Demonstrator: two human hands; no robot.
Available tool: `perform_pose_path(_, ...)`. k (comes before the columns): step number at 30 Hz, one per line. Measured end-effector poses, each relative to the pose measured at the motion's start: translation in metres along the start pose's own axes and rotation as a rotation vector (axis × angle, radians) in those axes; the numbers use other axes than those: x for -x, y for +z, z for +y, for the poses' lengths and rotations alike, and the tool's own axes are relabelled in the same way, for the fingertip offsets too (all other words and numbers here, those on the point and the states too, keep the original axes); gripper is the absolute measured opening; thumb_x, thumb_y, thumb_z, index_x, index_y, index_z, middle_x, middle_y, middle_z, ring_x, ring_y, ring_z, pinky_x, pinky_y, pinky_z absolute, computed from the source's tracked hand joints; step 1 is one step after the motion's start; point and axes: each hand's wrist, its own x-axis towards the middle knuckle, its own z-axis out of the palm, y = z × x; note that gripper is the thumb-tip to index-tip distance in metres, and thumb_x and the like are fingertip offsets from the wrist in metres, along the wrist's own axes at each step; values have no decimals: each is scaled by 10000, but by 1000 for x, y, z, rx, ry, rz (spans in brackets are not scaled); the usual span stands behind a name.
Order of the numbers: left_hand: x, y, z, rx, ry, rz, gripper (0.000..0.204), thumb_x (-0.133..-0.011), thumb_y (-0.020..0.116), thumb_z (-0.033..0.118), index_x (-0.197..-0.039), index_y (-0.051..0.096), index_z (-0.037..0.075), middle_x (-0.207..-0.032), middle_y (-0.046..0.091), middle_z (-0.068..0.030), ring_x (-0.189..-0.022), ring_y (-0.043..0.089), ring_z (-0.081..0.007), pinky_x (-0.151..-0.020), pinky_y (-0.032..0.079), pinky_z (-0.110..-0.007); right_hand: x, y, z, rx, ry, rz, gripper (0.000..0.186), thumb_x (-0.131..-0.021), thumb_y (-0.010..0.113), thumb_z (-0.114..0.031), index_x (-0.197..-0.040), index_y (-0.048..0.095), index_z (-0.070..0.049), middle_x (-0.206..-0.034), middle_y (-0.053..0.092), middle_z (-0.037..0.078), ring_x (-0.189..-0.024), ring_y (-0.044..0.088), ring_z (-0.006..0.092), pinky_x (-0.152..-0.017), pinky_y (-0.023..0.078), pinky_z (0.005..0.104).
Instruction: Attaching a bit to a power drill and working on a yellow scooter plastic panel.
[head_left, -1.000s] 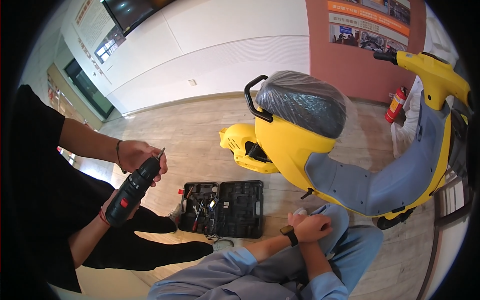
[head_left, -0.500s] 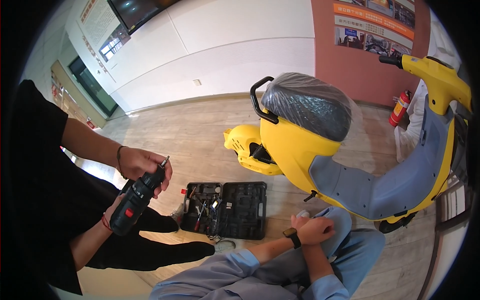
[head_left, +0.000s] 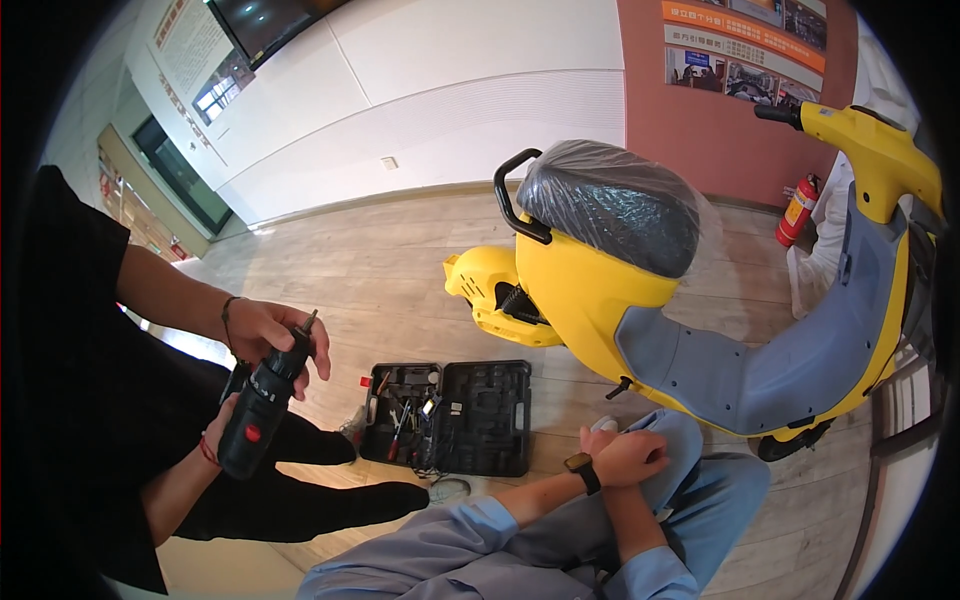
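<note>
My forearms cross over my bent knees. My left hand (head_left: 630, 460), with a dark watch (head_left: 581, 472) at its wrist, lies across my right wrist, fingers loosely curled and no object visible in them. Most of my right hand (head_left: 592, 439) is behind it; only a small part shows by my knee, its fingers too hidden to read. To the left, a person in black holds a black cordless drill (head_left: 262, 400) with a bit in its chuck, one hand (head_left: 272, 327) at the chuck and the other at the handle. An opened black tool case (head_left: 487, 415) with hand tools lies on the floor between us.
A yellow scooter (head_left: 575, 285) with a plastic-wrapped seat (head_left: 610, 205) and grey footboard (head_left: 700, 375) stands ahead to the right. Beyond it, a red fire extinguisher (head_left: 797, 212) is by the wall. A screen (head_left: 265, 25) hangs on the far white wall. The floor is wood-patterned.
The drill and the other person's hands have shifted slightly left, and the drill has turned a little more upright. The fingers at the chuck have loosened. My own hands stay in place.
</note>
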Motion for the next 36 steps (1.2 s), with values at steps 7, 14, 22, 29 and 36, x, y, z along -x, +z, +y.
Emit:
perform_pose_path(7,-2,3,-6,7,24,11,219,-878,649,310,-838,606,98,-841,657,-88,-820,653,-302,-723,490,-424,-2,-4,-4,12,25,-45,95,-890,583,-185,-896,632,-104,-806,725,117,-779,739,287,-681,580,419)
perform_pose_path(14,-5,16,-18,49,41,21,225,-874,649,307,-825,606,92,-823,649,-95,-820,651,-307,-729,485,-429,0,-10,-5,-4,20,-27,104,-886,587,-198,-899,630,-105,-799,722,117,-775,738,286,-682,580,420)
perform_pose_path(22,-5,19,-18,28,41,51,225,-872,648,306,-831,608,88,-831,654,-98,-811,646,-312,-727,485,-436,6,-14,-6,31,1,31,80,-868,595,-194,-856,616,-117,-744,700,97,-718,730,264,-658,575,400)
perform_pose_path(29,-5,13,-13,45,51,54,218,-867,659,292,-841,612,81,-828,658,-111,-802,644,-324,-718,486,-433,5,-16,-8,10,29,79,129,-844,621,-258,-832,601,-130,-672,675,88,-671,717,277,-610,555,433)
perform_pose_path(36,-6,16,-14,52,71,92,213,-866,664,263,-814,608,64,-801,645,-132,-786,637,-338,-701,489,-430,-10,44,11,-56,30,92,143,-855,611,-273,-808,596,-139,-665,666,91,-654,712,262,-575,539,419)
